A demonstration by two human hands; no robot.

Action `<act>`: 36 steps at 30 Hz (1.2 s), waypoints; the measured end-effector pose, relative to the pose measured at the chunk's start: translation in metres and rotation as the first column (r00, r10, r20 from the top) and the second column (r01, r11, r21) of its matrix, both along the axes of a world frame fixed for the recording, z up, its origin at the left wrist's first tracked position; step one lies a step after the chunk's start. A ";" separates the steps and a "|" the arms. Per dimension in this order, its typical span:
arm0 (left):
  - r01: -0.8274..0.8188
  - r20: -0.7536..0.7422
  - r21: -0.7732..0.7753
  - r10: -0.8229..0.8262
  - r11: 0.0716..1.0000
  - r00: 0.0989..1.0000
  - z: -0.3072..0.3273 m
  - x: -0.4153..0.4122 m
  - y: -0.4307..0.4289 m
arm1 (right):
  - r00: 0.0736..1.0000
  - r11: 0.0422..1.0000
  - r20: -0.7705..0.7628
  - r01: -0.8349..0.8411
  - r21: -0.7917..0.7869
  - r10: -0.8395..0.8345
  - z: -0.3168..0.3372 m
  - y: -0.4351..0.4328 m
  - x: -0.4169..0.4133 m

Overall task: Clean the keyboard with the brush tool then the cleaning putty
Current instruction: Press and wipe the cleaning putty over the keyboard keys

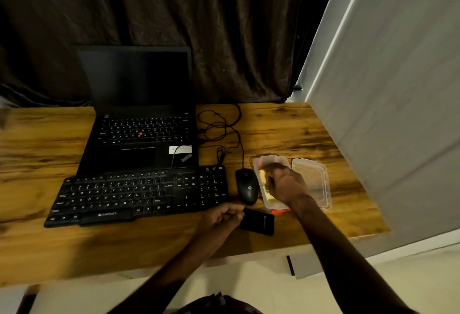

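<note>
A black external keyboard [139, 194] lies on the wooden desk [286, 127] in front of an open laptop. To its right stands a clear plastic box [267, 161] with yellow putty [264, 181] inside. My right hand [286, 184] reaches into that box, fingers down on the putty; whether it grips the putty is hidden. My left hand [224, 216] rests loosely curled on the desk by the keyboard's right front corner, touching a black flat object [258, 221]. An orange-red item [280, 211] peeks out under the box's front edge; what it is stays unclear.
A black laptop [139, 124] with a dark screen sits behind the keyboard. A black wired mouse [246, 186] lies between keyboard and box, its cable [224, 127] looped behind. The box's clear lid [313, 181] lies right of the box. A curtain hangs behind, a wall at right.
</note>
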State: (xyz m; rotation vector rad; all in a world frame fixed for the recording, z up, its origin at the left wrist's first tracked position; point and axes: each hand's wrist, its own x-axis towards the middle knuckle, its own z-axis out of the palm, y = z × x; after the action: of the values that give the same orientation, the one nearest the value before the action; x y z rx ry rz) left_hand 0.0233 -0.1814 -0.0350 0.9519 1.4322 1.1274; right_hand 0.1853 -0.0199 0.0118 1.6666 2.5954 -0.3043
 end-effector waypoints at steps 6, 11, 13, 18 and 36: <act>-0.100 0.009 -0.023 0.100 0.995 0.995 0.004 -0.017 -0.006 | 0.993 0.996 0.114 -0.021 -0.086 0.031 -0.007 0.012 -0.004; -0.142 0.010 -0.016 0.142 0.990 0.990 0.010 -0.021 -0.005 | 0.997 0.996 0.016 0.078 -0.034 -0.077 0.000 0.016 0.000; -0.150 0.019 -0.002 0.150 0.989 0.988 0.015 -0.021 -0.004 | 0.988 0.990 -0.072 0.138 -0.023 -0.139 0.005 0.016 0.008; -0.184 0.059 0.048 0.181 0.982 0.982 0.026 -0.027 0.003 | 0.872 0.975 -0.459 0.217 0.054 -0.169 0.015 0.011 0.026; 0.321 -0.665 0.243 -0.084 0.915 0.742 0.084 -0.198 -0.008 | 0.673 0.911 -0.621 -0.367 0.191 0.401 0.058 -0.095 -0.150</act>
State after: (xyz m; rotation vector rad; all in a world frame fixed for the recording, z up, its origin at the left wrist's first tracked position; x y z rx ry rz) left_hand -0.1747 -0.1898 0.0487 1.8475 1.6266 0.9281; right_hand 0.0351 -0.1153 0.0696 1.0751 3.3808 -0.9517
